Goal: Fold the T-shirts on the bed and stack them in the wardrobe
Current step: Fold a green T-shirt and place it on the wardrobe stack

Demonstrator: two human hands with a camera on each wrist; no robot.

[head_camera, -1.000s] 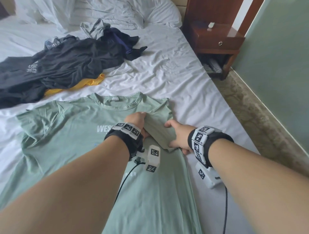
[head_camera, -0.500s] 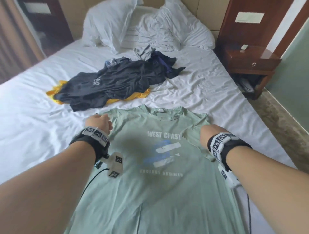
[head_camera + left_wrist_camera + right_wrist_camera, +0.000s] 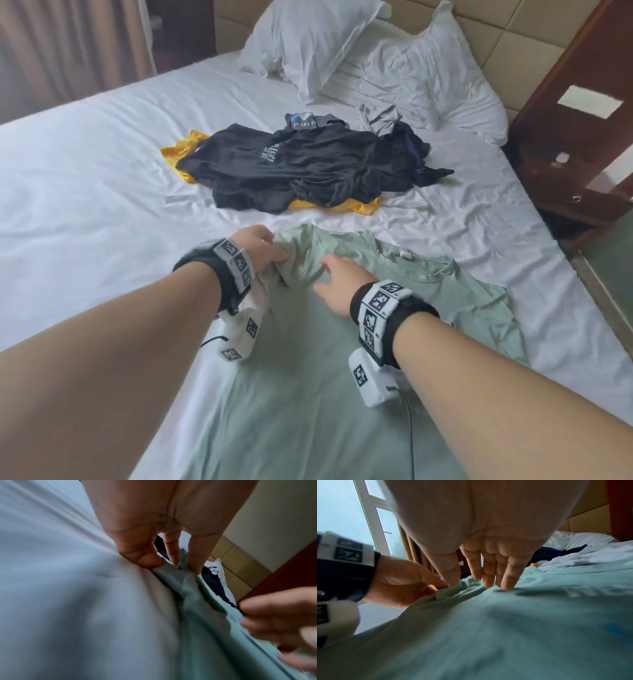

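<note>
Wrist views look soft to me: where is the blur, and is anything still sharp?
Left wrist: the white sheet and green T-shirt smear, and the right hand is blurred. Right wrist: shirt cloth smeared, fingers fairly crisp. Head view: sharp, soft daylight.

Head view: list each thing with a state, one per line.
Green shirt: spread front up on the bed, left sleeve bunched.
Left hand: pinches that sleeve.
Right hand: fingers straight, presses the shirt.
Black shirt: crumpled, unfolded, on the yellow shirt.
Pillows: rumpled at the headboard.
</note>
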